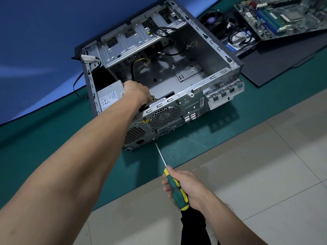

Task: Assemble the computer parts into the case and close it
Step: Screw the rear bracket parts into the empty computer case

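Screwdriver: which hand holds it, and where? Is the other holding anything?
Right hand grips the screwdriver by its handle. Left hand reaches onto the power supply; its grip is hidden.

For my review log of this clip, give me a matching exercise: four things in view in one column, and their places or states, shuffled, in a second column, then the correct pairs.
Things
1. screwdriver
2. power supply
3. motherboard
4. left hand

Places or states
A. lying outside the case, at the far right of the mat
B. reaching into the open case, on the power supply
C. gripped by the right hand, tip at the case's rear panel
D. seated in the near left corner of the case

Pairs: 1-C, 2-D, 3-A, 4-B
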Motion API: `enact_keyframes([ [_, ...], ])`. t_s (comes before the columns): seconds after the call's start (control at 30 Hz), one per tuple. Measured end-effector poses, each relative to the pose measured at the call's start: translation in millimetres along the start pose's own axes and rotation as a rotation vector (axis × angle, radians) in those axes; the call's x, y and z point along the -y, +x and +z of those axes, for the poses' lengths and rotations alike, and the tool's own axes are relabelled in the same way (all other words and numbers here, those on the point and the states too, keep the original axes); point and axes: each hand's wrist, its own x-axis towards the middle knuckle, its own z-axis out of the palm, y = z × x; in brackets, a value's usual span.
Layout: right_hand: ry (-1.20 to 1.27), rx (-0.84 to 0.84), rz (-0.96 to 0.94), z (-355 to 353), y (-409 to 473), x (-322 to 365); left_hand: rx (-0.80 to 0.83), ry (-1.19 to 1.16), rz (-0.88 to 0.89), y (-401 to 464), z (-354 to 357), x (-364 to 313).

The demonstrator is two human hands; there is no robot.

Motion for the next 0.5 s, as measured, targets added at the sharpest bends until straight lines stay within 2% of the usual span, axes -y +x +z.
enact_keyframes([
  [0.17, -0.071, -0.019, -0.050, 5.8, 5.0, -1.6, -0.024, -0.031, -0.023, -0.8, 2.6, -0.9],
  [0.27, 0.011, -0.027, -0.074, 10.4, 5.8, -8.1, -0.064, -0.134, -0.036, -6.5, -0.2, -2.2],
  [0.33, 0.058, 0.019, -0.045, 10.3, 3.8, -9.6, -0.161, -0.406, -0.095, -15.2, -5.9, -3.7],
  [0.4, 0.017, 0.024, -0.027, 8.7, 3.1, -9.6, -0.295, -0.880, -0.155, -29.0, -11.0, -4.4],
  [0.47, -0.094, -0.037, -0.025, 9.8, 2.4, -8.6, -0.471, -1.321, -0.182, -50.3, -14.8, -4.2],
  [0.5, -0.160, -0.088, -0.031, 12.0, 2.8, -8.6, -0.600, -1.430, -0.203, -63.9, -14.7, -3.9],
])
